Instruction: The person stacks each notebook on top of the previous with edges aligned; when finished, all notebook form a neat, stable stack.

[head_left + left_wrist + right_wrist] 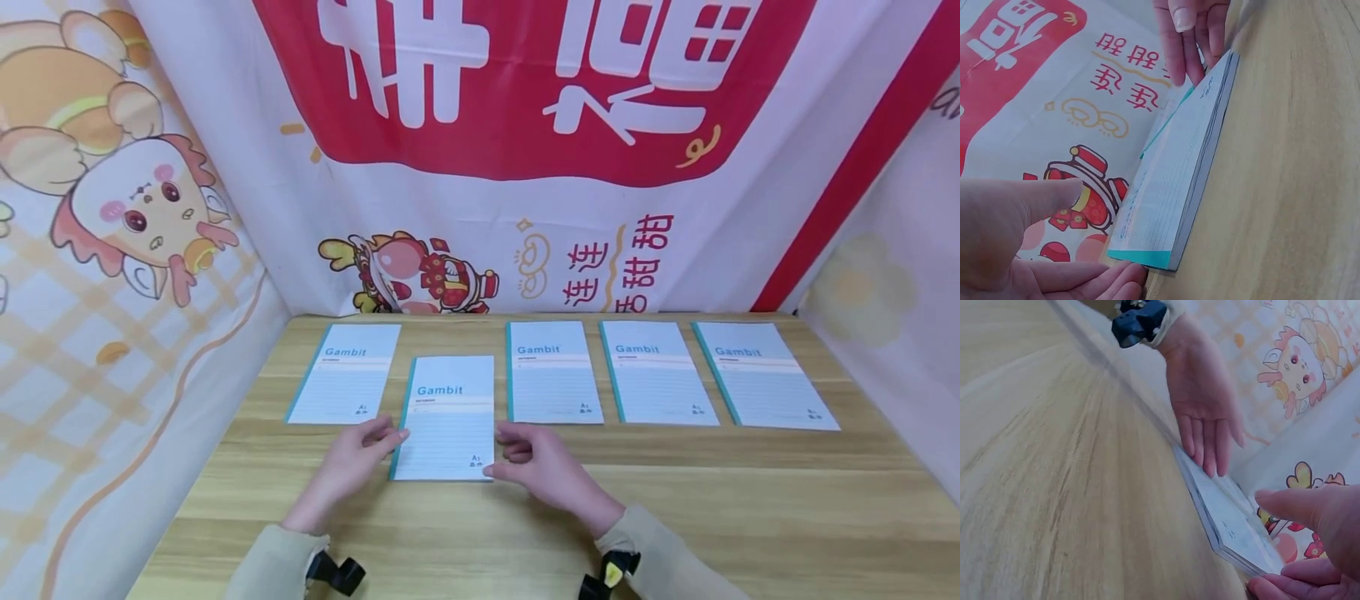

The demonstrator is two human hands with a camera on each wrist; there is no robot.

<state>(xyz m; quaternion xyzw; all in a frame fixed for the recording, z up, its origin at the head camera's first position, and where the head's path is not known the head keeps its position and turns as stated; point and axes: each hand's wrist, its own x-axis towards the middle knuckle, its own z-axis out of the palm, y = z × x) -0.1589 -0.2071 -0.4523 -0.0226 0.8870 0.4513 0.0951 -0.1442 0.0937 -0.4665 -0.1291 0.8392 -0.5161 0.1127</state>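
On the wooden table (712, 517), nearer us than four other notebooks (553, 383), a fifth notebook (448, 421) lies between our left hand (358, 457) and right hand (542, 467), both relaxed, thumbs parted, gripping nothing; uneven pushing might skew it into neighbours.

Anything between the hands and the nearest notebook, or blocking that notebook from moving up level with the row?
Nothing visible. The left hand and right hand flank the nearest notebook, with nothing in between. Beyond its top edge lies bare table, between the leftmost notebook and the third notebook along.
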